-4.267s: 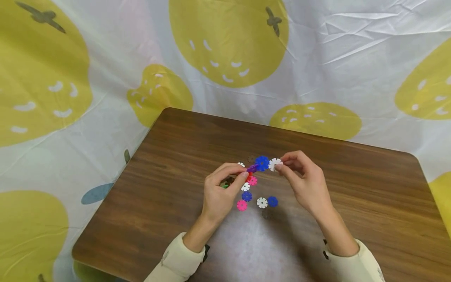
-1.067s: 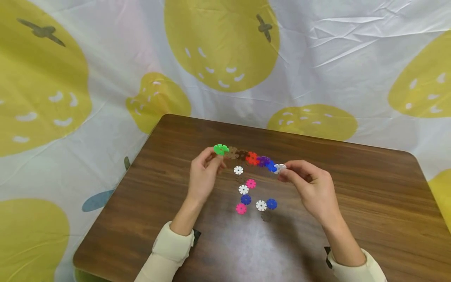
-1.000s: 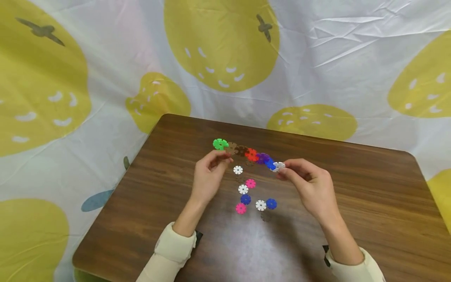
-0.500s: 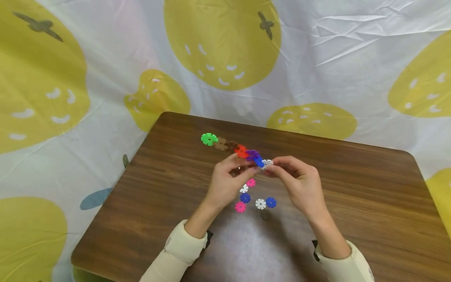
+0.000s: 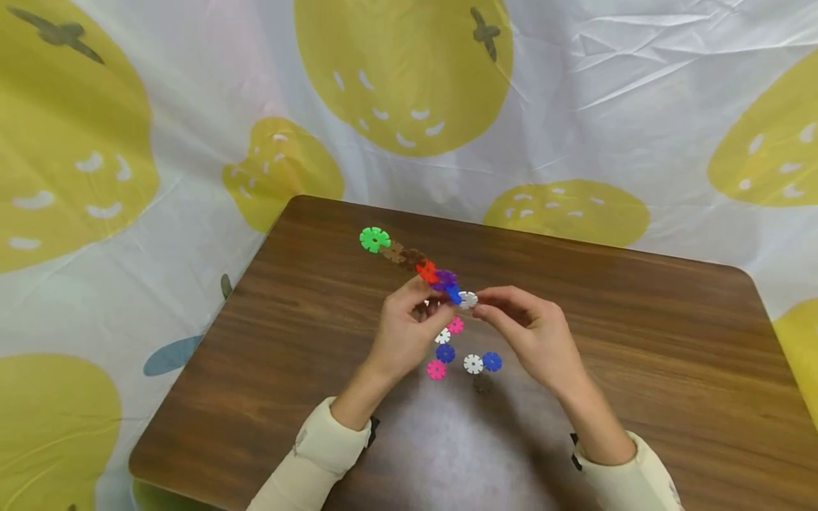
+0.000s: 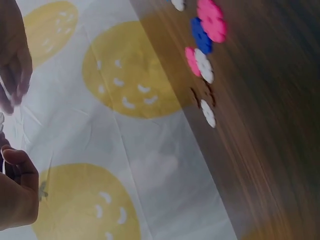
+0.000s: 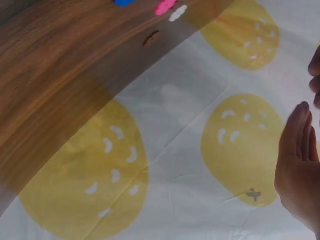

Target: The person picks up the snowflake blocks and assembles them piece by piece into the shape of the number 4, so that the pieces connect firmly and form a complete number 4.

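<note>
A chain of slotted plastic snowflake discs slants through the air in the head view. From its far end come a green disc (image 5: 374, 240), a tan one (image 5: 393, 251), a dark brown one (image 5: 413, 260), a red one (image 5: 426, 270), a purple one (image 5: 444, 279), a blue one (image 5: 453, 293) and a white one (image 5: 468, 300). My left hand (image 5: 409, 326) pinches the chain around the blue disc, which is tilted nearly edge-on. Between thumb and fingertips, my right hand (image 5: 537, 337) holds the white disc, which touches or joins the blue. Both wrist views show only parts of hands, at their edges.
Loose discs lie on the wooden table (image 5: 639, 341) below the hands: pink (image 5: 437, 370), blue (image 5: 445, 353), white (image 5: 473, 364), another blue (image 5: 492, 361), dark brown (image 5: 482, 384) and others partly behind the left hand. A fruit-print curtain (image 5: 409, 177) hangs beyond the table.
My left hand has gone from the green end of the chain to the blue disc near my right hand. The chain has shifted left, its green end swinging farther away. The right hand keeps the white disc.
</note>
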Demonstrator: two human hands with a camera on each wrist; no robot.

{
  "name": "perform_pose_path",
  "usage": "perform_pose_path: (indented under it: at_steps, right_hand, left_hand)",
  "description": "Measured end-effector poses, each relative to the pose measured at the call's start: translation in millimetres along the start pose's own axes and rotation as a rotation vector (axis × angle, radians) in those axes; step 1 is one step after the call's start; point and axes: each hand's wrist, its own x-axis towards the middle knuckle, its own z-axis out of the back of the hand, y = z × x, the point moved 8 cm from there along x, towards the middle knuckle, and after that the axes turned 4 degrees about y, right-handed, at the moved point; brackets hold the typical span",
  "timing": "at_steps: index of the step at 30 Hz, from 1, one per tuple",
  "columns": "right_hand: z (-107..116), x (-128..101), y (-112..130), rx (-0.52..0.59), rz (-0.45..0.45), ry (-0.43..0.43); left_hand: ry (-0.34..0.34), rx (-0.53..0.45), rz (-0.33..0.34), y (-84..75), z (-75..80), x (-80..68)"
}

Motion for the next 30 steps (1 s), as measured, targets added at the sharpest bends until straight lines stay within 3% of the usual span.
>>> perform_pose_path:
  at_steps: [7, 17, 23, 30]
  right_hand:
    - [16.5, 9.3, -33.4, -0.247, -0.065, 0.014]
    - [28.9, 16.1, -101.0, -0.385, -0.177, 0.049]
    - [7.4, 18.4, -131.0, -0.409, -0.211, 0.104]
    - [-9.4, 37.4, -143.8, -0.424, -0.23, 0.131]
  left_hand:
    - [-0.05, 0.108, -0.076, -3.8, 14.2, -9.4]
    - [0.047, 0.141, -0.135, -11.7, 1.1, -17.4]
    - [0.1, 0.122, -0.139, -10.0, -3.8, -31.7]
    - [0.044, 0.129, -0.157, -13.6, 1.6, -38.7]
